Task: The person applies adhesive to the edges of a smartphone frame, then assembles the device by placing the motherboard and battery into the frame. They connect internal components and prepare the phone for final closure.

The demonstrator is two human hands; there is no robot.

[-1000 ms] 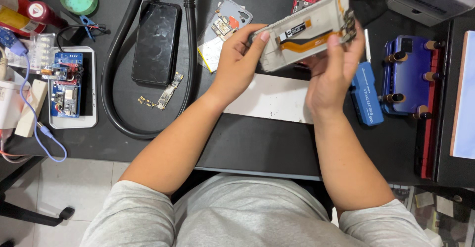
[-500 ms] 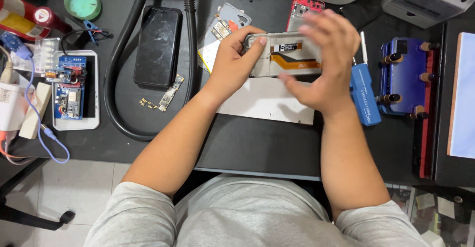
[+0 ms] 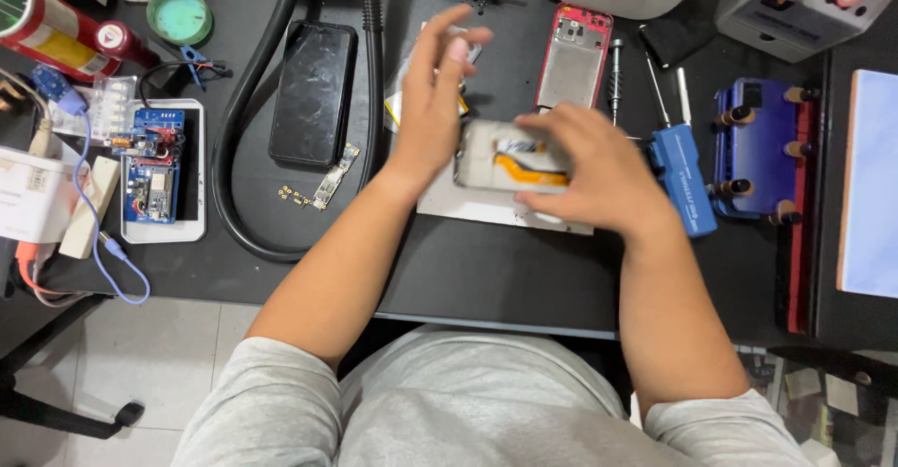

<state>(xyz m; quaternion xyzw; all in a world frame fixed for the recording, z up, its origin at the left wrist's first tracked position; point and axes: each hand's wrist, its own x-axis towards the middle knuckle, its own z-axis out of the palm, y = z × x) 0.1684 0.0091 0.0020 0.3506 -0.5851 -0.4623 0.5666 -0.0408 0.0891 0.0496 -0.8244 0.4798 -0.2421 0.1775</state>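
Head view: flat rectangular phone frame under right hand

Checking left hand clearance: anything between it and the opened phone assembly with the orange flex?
Nothing visible. The left hand is open just left of the phone assembly, no object between them. The right hand already covers the assembly's right part, over the white mat.

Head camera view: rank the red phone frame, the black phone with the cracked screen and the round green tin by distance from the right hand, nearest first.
Measured from the right hand:
1. Red phone frame, just above it, beyond the fingers.
2. Black phone with the cracked screen, across the left hand, left of centre.
3. Round green tin, far upper left corner.
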